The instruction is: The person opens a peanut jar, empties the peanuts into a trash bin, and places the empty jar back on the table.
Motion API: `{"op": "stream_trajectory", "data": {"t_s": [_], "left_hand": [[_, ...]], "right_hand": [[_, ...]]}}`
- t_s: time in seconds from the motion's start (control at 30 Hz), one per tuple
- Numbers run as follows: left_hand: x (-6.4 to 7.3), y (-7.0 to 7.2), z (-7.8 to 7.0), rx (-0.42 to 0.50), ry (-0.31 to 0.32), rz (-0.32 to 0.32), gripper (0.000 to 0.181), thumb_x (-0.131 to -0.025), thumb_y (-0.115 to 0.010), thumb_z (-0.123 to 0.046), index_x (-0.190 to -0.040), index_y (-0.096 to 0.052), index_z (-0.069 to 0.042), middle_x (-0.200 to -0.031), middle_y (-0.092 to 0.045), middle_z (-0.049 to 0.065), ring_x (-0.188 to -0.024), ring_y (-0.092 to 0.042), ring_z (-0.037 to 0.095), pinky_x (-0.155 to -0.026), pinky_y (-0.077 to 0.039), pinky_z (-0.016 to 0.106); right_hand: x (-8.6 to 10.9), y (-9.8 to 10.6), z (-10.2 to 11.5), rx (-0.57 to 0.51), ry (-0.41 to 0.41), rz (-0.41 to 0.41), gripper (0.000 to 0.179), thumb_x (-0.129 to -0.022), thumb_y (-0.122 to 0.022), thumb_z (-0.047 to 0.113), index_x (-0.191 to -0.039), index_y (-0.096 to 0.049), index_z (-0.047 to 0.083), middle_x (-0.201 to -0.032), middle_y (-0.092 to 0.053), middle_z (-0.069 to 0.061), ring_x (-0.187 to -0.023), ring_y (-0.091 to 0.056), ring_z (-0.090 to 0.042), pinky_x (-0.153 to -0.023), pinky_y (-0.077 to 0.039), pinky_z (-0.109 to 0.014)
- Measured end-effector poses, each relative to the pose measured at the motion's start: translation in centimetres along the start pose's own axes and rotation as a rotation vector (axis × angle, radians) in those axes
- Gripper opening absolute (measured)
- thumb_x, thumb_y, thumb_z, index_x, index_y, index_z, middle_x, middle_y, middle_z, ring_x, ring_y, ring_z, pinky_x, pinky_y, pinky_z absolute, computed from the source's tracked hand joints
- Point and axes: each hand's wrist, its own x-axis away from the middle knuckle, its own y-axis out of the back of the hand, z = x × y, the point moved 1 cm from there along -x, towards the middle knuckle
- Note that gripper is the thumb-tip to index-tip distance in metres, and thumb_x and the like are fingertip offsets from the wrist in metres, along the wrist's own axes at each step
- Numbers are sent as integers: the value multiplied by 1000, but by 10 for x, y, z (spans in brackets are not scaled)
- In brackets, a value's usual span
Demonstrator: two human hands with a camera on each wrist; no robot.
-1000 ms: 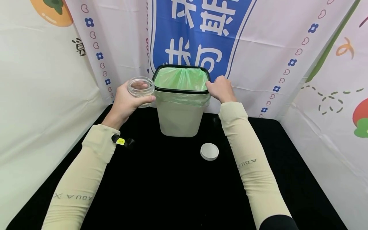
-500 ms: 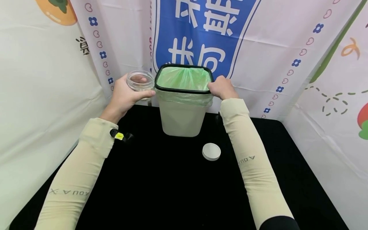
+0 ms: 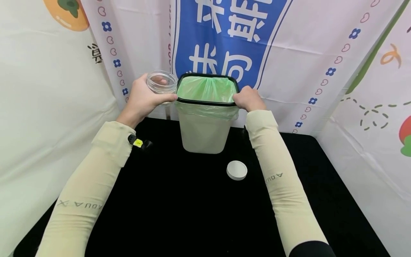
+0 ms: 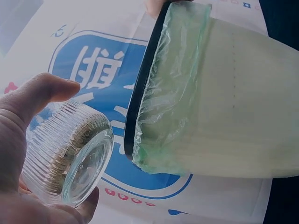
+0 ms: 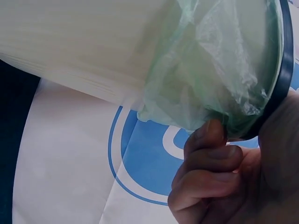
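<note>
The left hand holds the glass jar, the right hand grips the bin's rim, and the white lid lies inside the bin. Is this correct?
The white lid is not inside the bin: the head view shows it on the black table, in front of the bin. The left hand and right hand are as you say.

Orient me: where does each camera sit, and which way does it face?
Head: worn on the head, facing forward and down at the bin and white lid; left hand, right hand, sleeves show.
Left wrist: worn there, facing the glass jar and the bin's side; left hand shows, right hand partly, at the top edge.
Right wrist: worn there, facing the bin's rim and green liner; right hand shows.
Shared: both wrist views show the bin, green liner and printed backdrop.
</note>
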Motion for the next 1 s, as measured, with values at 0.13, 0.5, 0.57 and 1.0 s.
{"op": "stream_trajectory", "data": {"t_s": [0.13,0.5,0.57,1.0], "left_hand": [[-6,-1,-4,-26,-2,0,73,-71,-99,-25,-130,-62,-6,-112,-68,-5,-98,-66,9,-88,-52,20],[-23,0,-14,-47,25,-4,76,-72,-97,-26,-134,-58,-6,-115,-63,-6,-104,-66,12,-96,-56,24],[-26,-1,-16,-56,23,-5,76,-72,-97,-25,-134,-57,-6,-115,-62,-6,-105,-65,12,-97,-56,25],[-45,-9,-15,-151,44,-29,77,-72,-95,-32,-134,-57,-9,-120,-59,-3,-112,-57,14,-103,-51,28]], "right_hand": [[-3,-2,-1,-8,-4,-7,12,-96,-41,20,-88,-45,12,-95,-47,-12,-86,-49,-29,-74,-42,-37],[-4,-4,2,-8,-21,-8,14,-98,-41,21,-91,-48,11,-100,-50,-13,-88,-51,-30,-75,-44,-38],[-3,-4,2,-6,-24,-8,15,-98,-41,21,-92,-49,11,-99,-50,-13,-88,-51,-29,-75,-44,-38],[-3,-4,2,-12,-35,-21,15,-99,-42,21,-87,-45,13,-89,-45,-9,-73,-44,-24,-67,-42,-36]]}}
